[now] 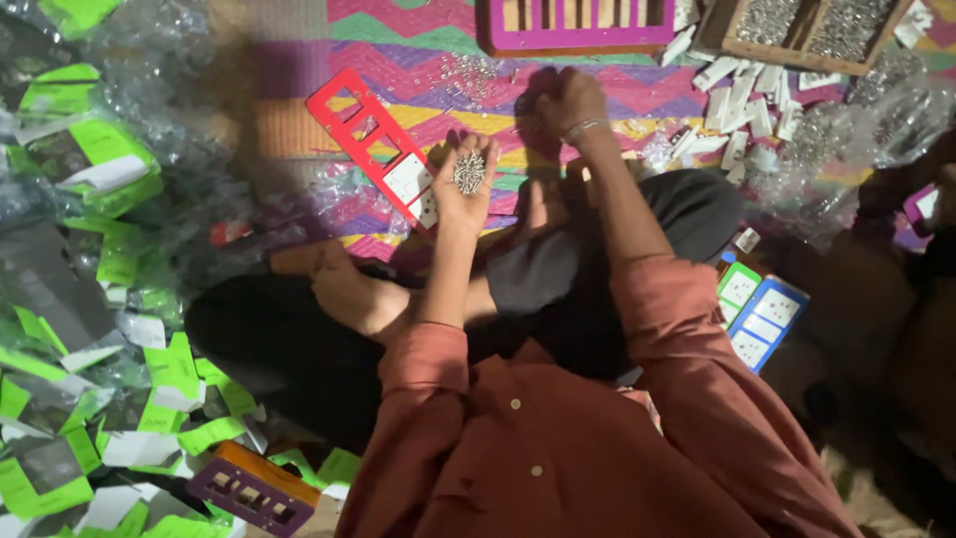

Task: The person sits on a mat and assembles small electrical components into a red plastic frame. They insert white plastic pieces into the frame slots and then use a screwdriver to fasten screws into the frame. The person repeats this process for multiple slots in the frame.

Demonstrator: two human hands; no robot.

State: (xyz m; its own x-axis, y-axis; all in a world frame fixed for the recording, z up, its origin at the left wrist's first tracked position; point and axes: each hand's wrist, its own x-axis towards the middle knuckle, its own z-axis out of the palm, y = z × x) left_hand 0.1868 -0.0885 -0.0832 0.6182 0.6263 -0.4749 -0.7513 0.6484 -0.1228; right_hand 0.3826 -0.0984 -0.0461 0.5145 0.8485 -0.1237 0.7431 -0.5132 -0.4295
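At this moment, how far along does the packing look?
Done: many green-and-white packets lie heaped at the person's left side. In hand: the left hand cups small metal pieces; the right hand reaches toward the patterned mat. Left: a wooden tray holds more pieces, and white cards lie loose.

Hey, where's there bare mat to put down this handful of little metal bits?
The left hand cups the metal bits. Barest mat lies between the red frame and the purple tray, though a few loose bits are scattered there. Crowded: green-and-clear packets on the left, white pieces beyond the right hand.
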